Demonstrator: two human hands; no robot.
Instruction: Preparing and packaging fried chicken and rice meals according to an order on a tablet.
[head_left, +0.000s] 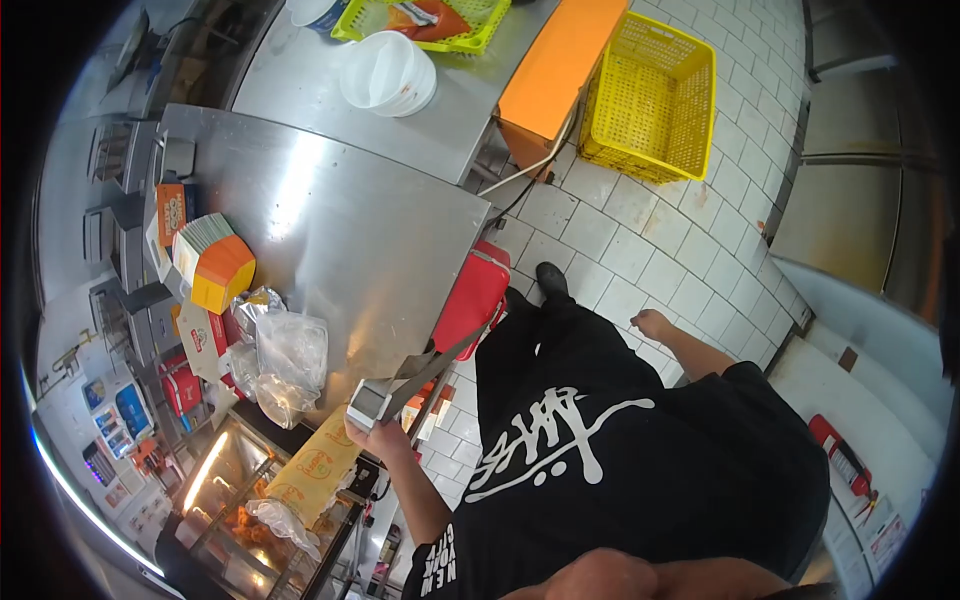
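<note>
My left hand (382, 439) grips a light grey box-shaped object (370, 403) at the front edge of the steel counter (360, 217). A long dark grey band-like part (442, 364) runs from it toward a red container (472, 296); I cannot tell what the object is. Just beyond that hand lies yellow printed wrapping paper (315, 469) with crumpled clear plastic at its end. On the counter sits a clear plastic bag (292, 356) next to a stack of folded orange and yellow cartons (217, 262). Out to my side hangs my right hand (652, 324), loosely bent, with nothing visible in it.
A lit glass cabinet (225, 487) with fried food stands left of me. Farther along are a white bucket (388, 73) and a green-yellow basket (480, 43). An orange panel (559, 71) and a yellow crate (645, 97) stand by the tiled floor (622, 225).
</note>
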